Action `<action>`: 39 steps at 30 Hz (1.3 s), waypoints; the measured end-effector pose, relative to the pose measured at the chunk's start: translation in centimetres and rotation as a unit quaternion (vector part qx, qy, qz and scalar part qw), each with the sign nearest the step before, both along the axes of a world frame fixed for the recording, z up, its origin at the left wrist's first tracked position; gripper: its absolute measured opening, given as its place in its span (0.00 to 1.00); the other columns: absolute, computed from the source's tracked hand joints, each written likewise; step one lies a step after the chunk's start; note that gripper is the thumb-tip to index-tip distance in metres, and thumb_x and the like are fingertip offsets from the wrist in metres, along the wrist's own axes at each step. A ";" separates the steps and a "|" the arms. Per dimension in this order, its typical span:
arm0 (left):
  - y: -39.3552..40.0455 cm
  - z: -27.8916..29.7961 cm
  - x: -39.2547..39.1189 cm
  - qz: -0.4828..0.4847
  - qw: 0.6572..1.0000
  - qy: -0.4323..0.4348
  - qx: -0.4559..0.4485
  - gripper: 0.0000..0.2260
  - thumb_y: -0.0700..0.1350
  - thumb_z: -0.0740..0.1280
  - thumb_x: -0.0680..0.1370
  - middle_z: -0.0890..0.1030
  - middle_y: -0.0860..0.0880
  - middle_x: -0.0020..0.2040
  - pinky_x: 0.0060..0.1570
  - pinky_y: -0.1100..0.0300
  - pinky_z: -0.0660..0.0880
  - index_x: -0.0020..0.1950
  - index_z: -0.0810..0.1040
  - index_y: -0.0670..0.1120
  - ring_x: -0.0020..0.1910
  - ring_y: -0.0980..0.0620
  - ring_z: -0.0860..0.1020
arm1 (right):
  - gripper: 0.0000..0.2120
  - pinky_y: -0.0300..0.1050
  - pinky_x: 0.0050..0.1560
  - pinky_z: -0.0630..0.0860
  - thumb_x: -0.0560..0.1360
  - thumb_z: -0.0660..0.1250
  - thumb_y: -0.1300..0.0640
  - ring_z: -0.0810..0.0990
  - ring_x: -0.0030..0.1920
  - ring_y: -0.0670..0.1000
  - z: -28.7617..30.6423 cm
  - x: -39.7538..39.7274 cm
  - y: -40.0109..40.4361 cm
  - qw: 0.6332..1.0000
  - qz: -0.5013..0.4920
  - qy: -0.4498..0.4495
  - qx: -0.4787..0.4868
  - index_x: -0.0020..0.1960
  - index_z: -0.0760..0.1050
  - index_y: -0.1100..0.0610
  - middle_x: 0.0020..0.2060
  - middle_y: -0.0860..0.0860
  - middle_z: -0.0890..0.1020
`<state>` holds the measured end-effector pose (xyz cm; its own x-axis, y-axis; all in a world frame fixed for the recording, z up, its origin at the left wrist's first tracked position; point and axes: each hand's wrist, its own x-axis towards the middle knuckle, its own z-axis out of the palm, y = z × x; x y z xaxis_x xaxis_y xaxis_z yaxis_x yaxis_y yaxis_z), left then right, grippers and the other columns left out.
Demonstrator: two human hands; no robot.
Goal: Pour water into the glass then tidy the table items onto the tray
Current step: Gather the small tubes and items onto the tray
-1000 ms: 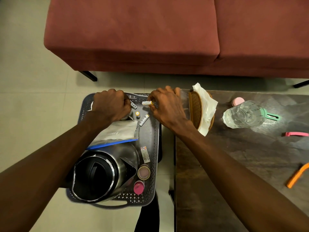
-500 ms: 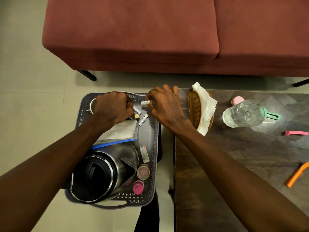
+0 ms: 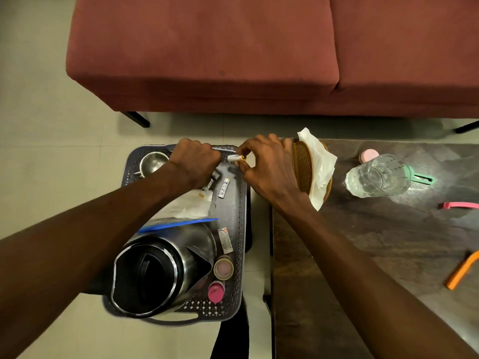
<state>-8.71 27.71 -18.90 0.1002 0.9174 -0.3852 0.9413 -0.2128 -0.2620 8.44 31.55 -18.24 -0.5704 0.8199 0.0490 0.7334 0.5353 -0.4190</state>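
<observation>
Batteries were going onto the tray (image 3: 239, 229): right hand (image 3: 267, 167) pinched one battery (image 3: 235, 158), left hand (image 3: 194, 164) was fisted, contents hidden. Best to lay it flat beside the loose battery (image 3: 224, 187) so it couldn't roll.

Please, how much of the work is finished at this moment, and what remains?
Done: the glass on the table holds water; the kettle stands on the tray with loose batteries. In hand: the right hand pinches a battery above the tray; the left hand is curled beside it. Left: the woven coaster with tissue, pink clip and orange piece.
</observation>
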 end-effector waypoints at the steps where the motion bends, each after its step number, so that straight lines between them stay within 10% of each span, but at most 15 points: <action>1: 0.2 0.0 0.2 -0.002 1.000 0.009 -0.009 0.07 0.50 0.67 0.75 0.82 0.48 0.50 0.39 0.56 0.65 0.51 0.78 0.51 0.48 0.45 0.81 | 0.10 0.41 0.48 0.50 0.72 0.72 0.49 0.75 0.55 0.51 0.1 0.3 -0.1 1.000 -0.008 0.002 -0.004 0.53 0.81 0.50 0.51 0.47 0.82; 16: 1.8 -0.4 1.9 -0.047 0.997 0.035 -0.060 0.08 0.51 0.65 0.79 0.82 0.50 0.50 0.41 0.57 0.67 0.56 0.77 0.52 0.48 0.48 0.81 | 0.10 0.50 0.62 0.58 0.74 0.71 0.48 0.75 0.59 0.51 0.6 1.7 -0.7 0.996 -0.048 0.049 -0.061 0.53 0.80 0.50 0.52 0.47 0.82; 28: 0.6 -1.8 2.4 -0.098 0.988 0.087 -0.086 0.09 0.50 0.61 0.81 0.81 0.53 0.54 0.46 0.57 0.70 0.59 0.77 0.54 0.53 0.50 0.80 | 0.07 0.43 0.53 0.54 0.73 0.72 0.47 0.76 0.53 0.49 -0.1 3.0 -1.2 0.992 -0.060 0.091 -0.063 0.48 0.80 0.48 0.48 0.45 0.82; 39: -0.6 1.5 -0.4 0.042 0.984 -0.174 -0.005 0.15 0.61 0.69 0.71 0.81 0.47 0.47 0.38 0.57 0.66 0.48 0.77 0.51 0.43 0.43 0.79 | 0.07 0.45 0.52 0.71 0.72 0.74 0.54 0.75 0.45 0.45 0.6 3.3 -0.8 0.979 -0.058 0.143 -0.131 0.49 0.80 0.53 0.46 0.46 0.80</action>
